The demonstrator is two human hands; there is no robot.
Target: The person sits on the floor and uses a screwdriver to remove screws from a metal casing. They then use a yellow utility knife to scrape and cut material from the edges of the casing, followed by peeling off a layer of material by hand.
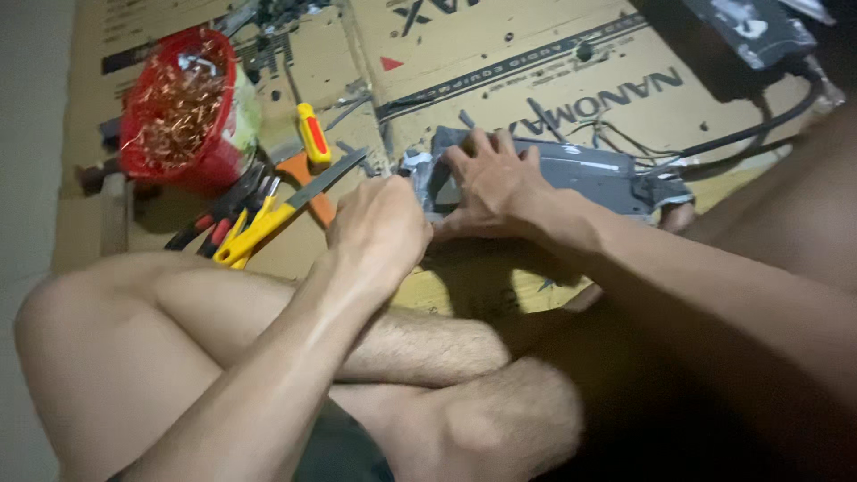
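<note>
Fingers of my right hand spread flat on the grey casing; my left hand curls shut at its nine-o'clock end (grip hidden).

Flattened cardboard sheet as work surface, pale floor at left — possibly concrete, dim light

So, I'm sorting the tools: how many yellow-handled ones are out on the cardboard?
2. A yellow-and-red handled tool lies beside the red bag; a yellow-handled cutter lies left of the left hand. Others may hide in the pile.
</note>
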